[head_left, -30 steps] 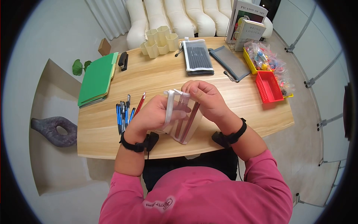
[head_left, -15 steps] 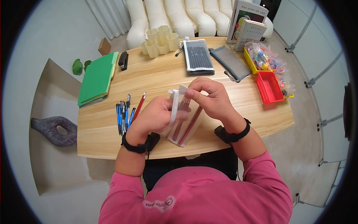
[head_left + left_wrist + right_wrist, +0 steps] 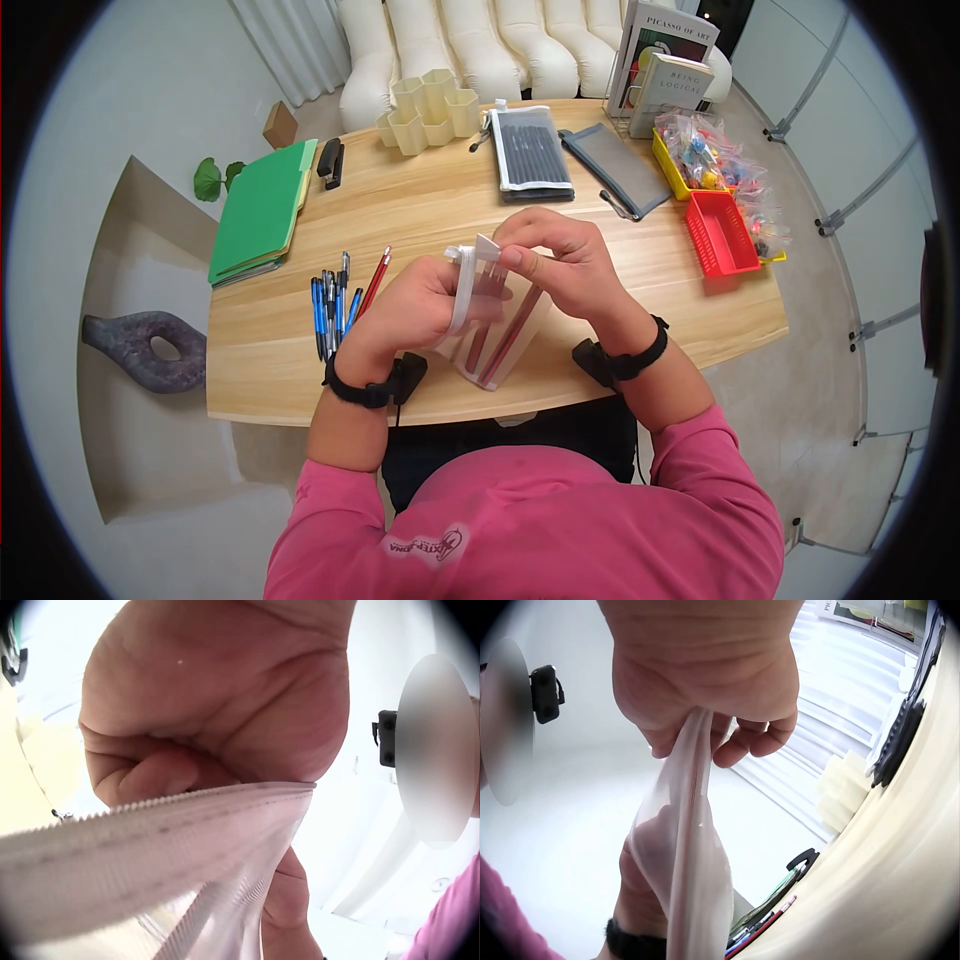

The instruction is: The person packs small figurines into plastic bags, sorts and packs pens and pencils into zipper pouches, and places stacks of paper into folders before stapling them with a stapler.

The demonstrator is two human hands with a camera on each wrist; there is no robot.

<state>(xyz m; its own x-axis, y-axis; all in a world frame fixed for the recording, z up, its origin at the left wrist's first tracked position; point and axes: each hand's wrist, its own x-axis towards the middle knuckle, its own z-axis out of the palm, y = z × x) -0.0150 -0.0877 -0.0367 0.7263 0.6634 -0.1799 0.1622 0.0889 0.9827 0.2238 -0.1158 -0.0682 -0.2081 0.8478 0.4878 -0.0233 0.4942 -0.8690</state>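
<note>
A translucent white zip pouch [image 3: 503, 362] is held upright between both hands near the table's front edge, with dark red pencils [image 3: 519, 330] showing through it. My left hand [image 3: 412, 306] grips it beside the white zipper strip [image 3: 463, 295], and its fingertips show through the sheer fabric. In the left wrist view the toothed zipper edge [image 3: 165, 801] crosses the curled fingers [image 3: 161, 774]. Thumb and fingers of my right hand [image 3: 562, 262] pinch the pouch's upper corner, seen as a white tip [image 3: 487, 247]. The right wrist view shows the fabric [image 3: 694, 795] hanging taut from that pinch.
Blue and black pens [image 3: 328, 305] and red pencils [image 3: 377, 275] lie left of the hands. Behind are a green folder [image 3: 262, 210], stapler [image 3: 331, 163], hexagonal holder [image 3: 430, 112], filled pouch [image 3: 531, 150] and grey pouch [image 3: 618, 168]. Red [image 3: 722, 235] and yellow baskets [image 3: 672, 168] stand right.
My right hand has shifted slightly right and up, and the pouch corner now points up by its thumb. The left hand moved a little right, then slightly back. Pencils stay inside.
</note>
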